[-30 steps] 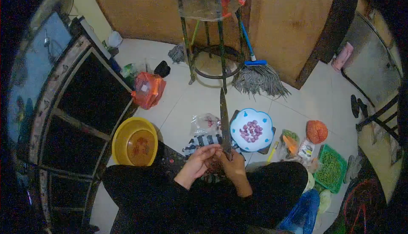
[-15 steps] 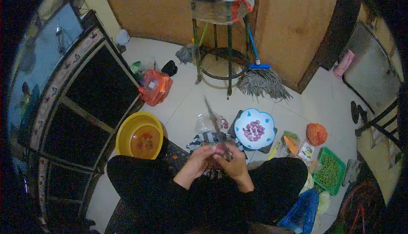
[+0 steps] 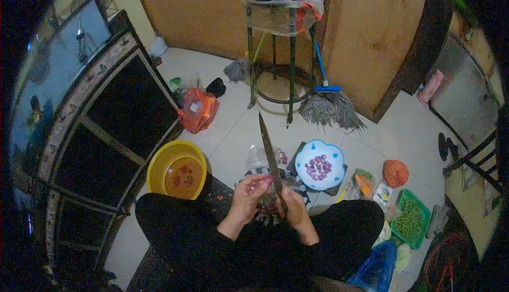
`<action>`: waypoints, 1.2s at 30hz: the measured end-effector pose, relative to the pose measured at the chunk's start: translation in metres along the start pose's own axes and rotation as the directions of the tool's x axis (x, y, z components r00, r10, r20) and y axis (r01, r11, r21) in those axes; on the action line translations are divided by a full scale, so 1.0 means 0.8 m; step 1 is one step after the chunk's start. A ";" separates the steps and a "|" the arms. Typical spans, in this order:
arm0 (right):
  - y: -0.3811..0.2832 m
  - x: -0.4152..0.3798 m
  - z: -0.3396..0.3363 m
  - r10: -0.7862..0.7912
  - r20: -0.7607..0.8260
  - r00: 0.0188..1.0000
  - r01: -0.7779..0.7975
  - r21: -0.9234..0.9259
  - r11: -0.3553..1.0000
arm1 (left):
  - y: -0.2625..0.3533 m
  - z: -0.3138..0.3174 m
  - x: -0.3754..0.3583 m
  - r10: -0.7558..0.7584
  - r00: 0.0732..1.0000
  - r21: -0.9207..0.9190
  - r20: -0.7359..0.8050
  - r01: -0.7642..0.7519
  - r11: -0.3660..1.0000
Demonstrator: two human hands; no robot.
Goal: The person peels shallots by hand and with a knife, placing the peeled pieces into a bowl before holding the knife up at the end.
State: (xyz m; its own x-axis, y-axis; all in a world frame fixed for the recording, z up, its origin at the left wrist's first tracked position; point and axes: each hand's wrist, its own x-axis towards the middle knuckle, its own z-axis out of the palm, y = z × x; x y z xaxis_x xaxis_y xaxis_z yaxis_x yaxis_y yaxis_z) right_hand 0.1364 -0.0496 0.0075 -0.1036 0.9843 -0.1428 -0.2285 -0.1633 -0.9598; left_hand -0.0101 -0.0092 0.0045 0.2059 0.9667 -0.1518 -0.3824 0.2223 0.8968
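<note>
A small reddish-purple shallot [image 3: 269,180] is pinched in the fingers of my left hand [image 3: 247,196]. My right hand [image 3: 295,207] is closed round the handle of a long knife [image 3: 269,146], whose blade points up and away from me, close beside the shallot. Under both hands lies a striped black-and-white cloth or bag [image 3: 297,185], partly covered by them. Beyond it, a clear plastic bag [image 3: 257,157] rests on the floor. To the right, a white bowl with blue marks [image 3: 301,171] holds several purple shallots [image 3: 318,167].
At left stand a yellow basin [image 3: 153,172] with reddish liquid and a red plastic bag [image 3: 199,112]. A green tray [image 3: 427,223] of green vegetables, a red net bag [image 3: 395,173] and a blue bag [image 3: 375,268] are at right. A mop [image 3: 330,109] and metal stand [image 3: 291,88] are ahead.
My hands have moved apart, with the left still pinching the shallot. The knife has swung more upright and stands clearer of the left fingers. The whole view has shifted slightly.
</note>
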 end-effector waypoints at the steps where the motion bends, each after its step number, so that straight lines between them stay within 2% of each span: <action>1: 0.002 0.000 -0.002 -0.011 0.021 1.000 0.011 -0.011 1.000 | -0.001 -0.001 0.000 -0.004 1.000 0.016 -0.008 0.004 1.000; 7: -0.014 -0.002 0.004 -0.003 0.019 1.000 0.003 0.025 1.000 | -0.002 -0.001 0.000 0.031 0.999 0.010 -0.016 -0.031 0.999; 10: -0.016 -0.002 0.005 -0.022 0.011 1.000 0.023 -0.085 0.996 | -0.004 -0.005 0.001 0.072 0.997 0.081 -0.012 -0.071 0.994; 12: -0.004 0.000 0.008 -0.117 -0.007 0.993 0.115 -0.151 0.982 | -0.008 -0.005 -0.001 0.138 0.990 0.114 -0.021 -0.135 0.984; 14: 0.004 0.004 0.007 -0.135 -0.027 0.990 0.129 -0.162 0.978 | -0.010 -0.005 -0.001 0.203 0.979 0.149 -0.010 -0.199 0.969; 16: 0.009 0.003 0.006 -0.068 -0.051 0.996 0.062 -0.114 0.992 | -0.012 -0.005 -0.003 0.259 0.966 0.186 0.018 -0.257 0.948; 19: 0.008 0.005 0.011 -0.144 -0.120 0.982 0.119 -0.196 0.973 | -0.017 -0.008 -0.002 0.144 0.989 0.096 0.027 -0.146 0.985; 22: -0.001 0.000 0.003 0.062 -0.126 0.990 -0.063 -0.005 0.998 | -0.008 -0.010 -0.001 -0.048 0.995 -0.180 0.092 0.063 0.982; 25: -0.014 0.000 0.006 0.204 -0.149 0.968 -0.189 0.111 0.976 | -0.004 -0.010 0.001 -0.130 0.991 -0.260 0.043 0.137 0.956; 28: -0.012 0.000 0.014 0.079 -0.173 0.982 -0.087 -0.043 0.995 | -0.008 -0.008 0.002 -0.102 0.994 -0.180 0.029 0.106 0.978; 31: -0.006 0.002 0.014 0.063 -0.167 0.984 -0.083 -0.113 0.990 | -0.016 -0.015 0.001 -0.042 0.999 0.180 0.031 0.036 0.983; 34: -0.032 0.000 0.018 -0.040 -0.285 0.958 0.014 -0.095 0.995 | -0.012 -0.023 0.004 -0.087 0.995 -0.198 0.058 0.097 0.975; 36: -0.022 0.003 0.004 -0.023 -0.281 0.959 -0.037 -0.207 0.978 | -0.002 -0.016 0.001 -0.137 0.990 -0.267 0.024 0.139 0.954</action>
State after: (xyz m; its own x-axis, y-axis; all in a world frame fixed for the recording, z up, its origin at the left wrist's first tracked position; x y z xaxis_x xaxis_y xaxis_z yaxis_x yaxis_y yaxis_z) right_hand 0.1371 -0.0448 0.0246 0.1782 0.9669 -0.1828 -0.0188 -0.1824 -0.9831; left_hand -0.0213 -0.0073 -0.0024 0.2782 0.9237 -0.2636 -0.5770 0.3801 0.7229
